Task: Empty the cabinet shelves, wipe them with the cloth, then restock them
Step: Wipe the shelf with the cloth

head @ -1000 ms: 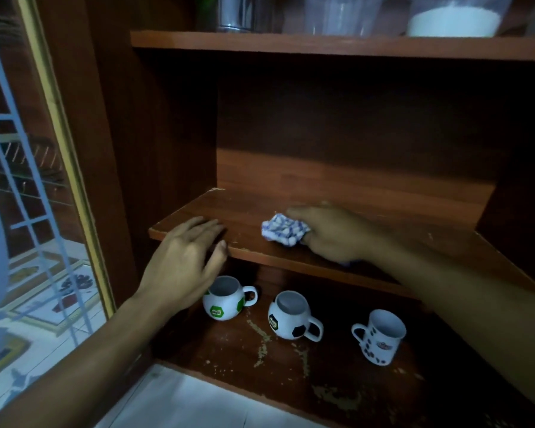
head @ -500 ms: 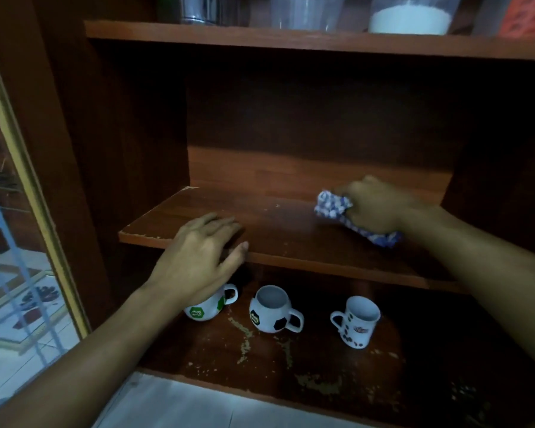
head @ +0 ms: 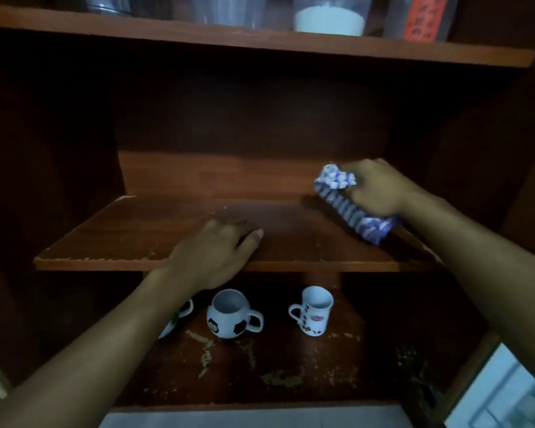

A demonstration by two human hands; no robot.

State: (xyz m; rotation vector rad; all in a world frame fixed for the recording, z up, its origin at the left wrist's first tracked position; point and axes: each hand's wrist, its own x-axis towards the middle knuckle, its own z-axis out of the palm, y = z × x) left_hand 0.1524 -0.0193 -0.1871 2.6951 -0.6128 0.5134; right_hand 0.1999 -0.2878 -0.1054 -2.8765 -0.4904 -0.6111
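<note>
The right hand [head: 374, 186], clenched round the cloth [head: 349, 211], is rubbing the back right corner of the shelf [head: 130, 236], having swept from its front; the left hand [head: 217, 251] is lying flat there. Wiping seems nearly done.

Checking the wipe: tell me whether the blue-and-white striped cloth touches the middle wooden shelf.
Touching. Head view: the blue-and-white striped cloth lies on the middle wooden shelf, gripped by the right hand, with no gap beneath it.
</note>
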